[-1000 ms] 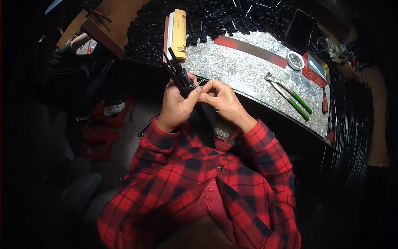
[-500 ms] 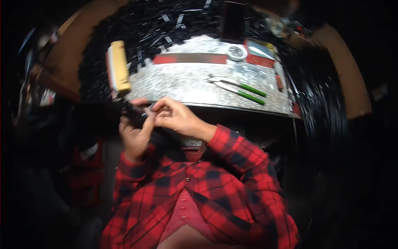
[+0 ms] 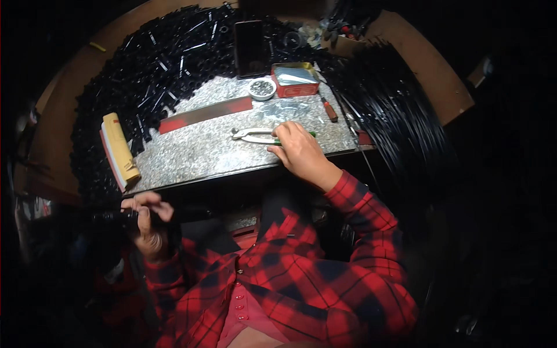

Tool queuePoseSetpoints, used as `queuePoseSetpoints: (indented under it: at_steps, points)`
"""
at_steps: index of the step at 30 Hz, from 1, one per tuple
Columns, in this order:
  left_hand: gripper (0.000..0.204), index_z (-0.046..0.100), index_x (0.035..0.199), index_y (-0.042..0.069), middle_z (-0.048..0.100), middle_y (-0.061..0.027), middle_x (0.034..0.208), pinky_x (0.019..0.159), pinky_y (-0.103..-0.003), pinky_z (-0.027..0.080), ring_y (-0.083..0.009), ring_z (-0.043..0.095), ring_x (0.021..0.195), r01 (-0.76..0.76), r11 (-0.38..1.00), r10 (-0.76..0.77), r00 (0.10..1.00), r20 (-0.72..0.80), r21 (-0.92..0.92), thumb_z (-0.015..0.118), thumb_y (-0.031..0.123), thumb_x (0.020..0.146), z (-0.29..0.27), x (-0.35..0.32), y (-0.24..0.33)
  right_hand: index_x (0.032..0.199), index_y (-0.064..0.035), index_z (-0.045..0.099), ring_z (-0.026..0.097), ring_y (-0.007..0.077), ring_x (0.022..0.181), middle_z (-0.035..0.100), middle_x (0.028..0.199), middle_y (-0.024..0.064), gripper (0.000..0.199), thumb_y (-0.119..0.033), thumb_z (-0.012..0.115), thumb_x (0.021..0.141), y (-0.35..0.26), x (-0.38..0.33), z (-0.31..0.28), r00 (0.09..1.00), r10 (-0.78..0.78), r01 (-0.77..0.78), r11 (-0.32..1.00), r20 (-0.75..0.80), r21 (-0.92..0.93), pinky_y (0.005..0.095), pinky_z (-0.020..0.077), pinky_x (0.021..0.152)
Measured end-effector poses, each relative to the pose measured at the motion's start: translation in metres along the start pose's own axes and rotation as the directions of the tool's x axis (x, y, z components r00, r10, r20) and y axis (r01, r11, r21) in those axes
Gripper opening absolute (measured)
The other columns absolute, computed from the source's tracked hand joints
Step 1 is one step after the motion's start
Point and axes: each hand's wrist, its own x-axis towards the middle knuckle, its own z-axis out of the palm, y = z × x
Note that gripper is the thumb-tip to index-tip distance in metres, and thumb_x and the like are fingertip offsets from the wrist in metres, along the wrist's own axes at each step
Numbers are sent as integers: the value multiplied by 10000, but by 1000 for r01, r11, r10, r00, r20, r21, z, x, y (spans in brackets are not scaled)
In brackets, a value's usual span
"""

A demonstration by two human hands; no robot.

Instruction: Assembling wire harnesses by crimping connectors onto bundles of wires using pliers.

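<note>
While the right hand (image 3: 299, 152) lies on the speckled bench (image 3: 197, 152), its fingers are curled over the green handles of the pliers (image 3: 255, 136), whose metal jaws point left and lie flat on the bench. Down at the lower left, off the bench's front edge, the left hand (image 3: 145, 223) is closed around a dark part (image 3: 113, 217) that is too dim to make out. Between the two hands nothing blocks the bench front. Behind the pliers lie a red strip (image 3: 206, 113), a small round dish (image 3: 261, 88) of small bits, a red tin (image 3: 295, 79) and a screwdriver (image 3: 328, 109). A dark phone (image 3: 251, 47) stands beyond them. At the left edge rests a yellow block (image 3: 119, 148). Heaps of black parts (image 3: 145, 64) ring the bench, and black rods (image 3: 394, 116) crowd just right of the hand.
</note>
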Motion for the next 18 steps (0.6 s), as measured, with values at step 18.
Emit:
queuePoseSetpoints:
  at_steps: [18]
  points:
    - [173, 354, 804, 76, 533, -129, 822, 545, -202, 398, -99, 456, 625, 152, 953, -188, 975, 117, 261, 487, -17, 861, -15, -19, -8, 804, -5, 505, 554, 319, 712, 528, 759, 175, 229, -220, 578, 836, 0, 1, 19, 994, 78, -74, 996, 74, -58, 423, 436, 617]
